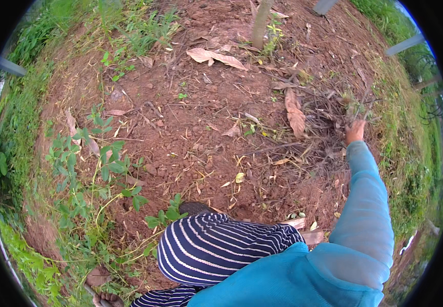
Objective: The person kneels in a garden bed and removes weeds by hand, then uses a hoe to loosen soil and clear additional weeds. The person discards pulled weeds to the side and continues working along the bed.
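Note:
My right hand [355, 132] reaches out at the end of a blue sleeve to a heap of dry twigs and stalks [323, 119]. Its fingers are closed around some thin dry twigs [362, 105] that stick up beyond the knuckles. Low at the left edge, my left hand [108, 300], which looks soiled, grips a thin rod-like handle [91, 289]. Just above that hand is a rounded brown object [98, 275]; I cannot tell whether it belongs to the handle. A large curled dry leaf [295, 113] lies against the heap's left side.
A slender tree trunk [261, 25] rises from the reddish soil [190, 134] ahead. Leafy green plants [77, 184] spread on the left. Grey posts [324, 5] stand farther off. Brick-like pieces [312, 236] lie beside my striped trouser leg [221, 245]. Grass [409, 169] borders the right.

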Tool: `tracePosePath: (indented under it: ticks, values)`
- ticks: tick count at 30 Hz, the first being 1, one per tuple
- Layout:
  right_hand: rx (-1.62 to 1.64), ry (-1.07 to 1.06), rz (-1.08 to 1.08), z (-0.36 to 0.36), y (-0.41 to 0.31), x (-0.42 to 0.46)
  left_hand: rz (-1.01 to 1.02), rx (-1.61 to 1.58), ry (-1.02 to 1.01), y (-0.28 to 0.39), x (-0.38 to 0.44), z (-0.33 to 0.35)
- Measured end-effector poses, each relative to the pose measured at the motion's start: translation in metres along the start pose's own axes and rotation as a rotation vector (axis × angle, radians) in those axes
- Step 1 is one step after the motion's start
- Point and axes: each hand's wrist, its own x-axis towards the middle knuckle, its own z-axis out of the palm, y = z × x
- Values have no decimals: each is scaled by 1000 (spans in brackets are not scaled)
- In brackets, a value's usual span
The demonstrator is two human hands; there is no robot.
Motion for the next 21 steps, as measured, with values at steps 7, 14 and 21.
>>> tracePosePath:
  ticks: [7, 14, 21]
  values:
    - [921, 321, -426, -206, -44, -39, 124, 101, -161, -8, 5, 4]
    - [719, 333, -640, -236, -121, -14, -38, 96, -103, 0, -3, 20]
    - [60, -30, -265, -73, -28, 8, -60, 119, -57, -9, 8, 5]
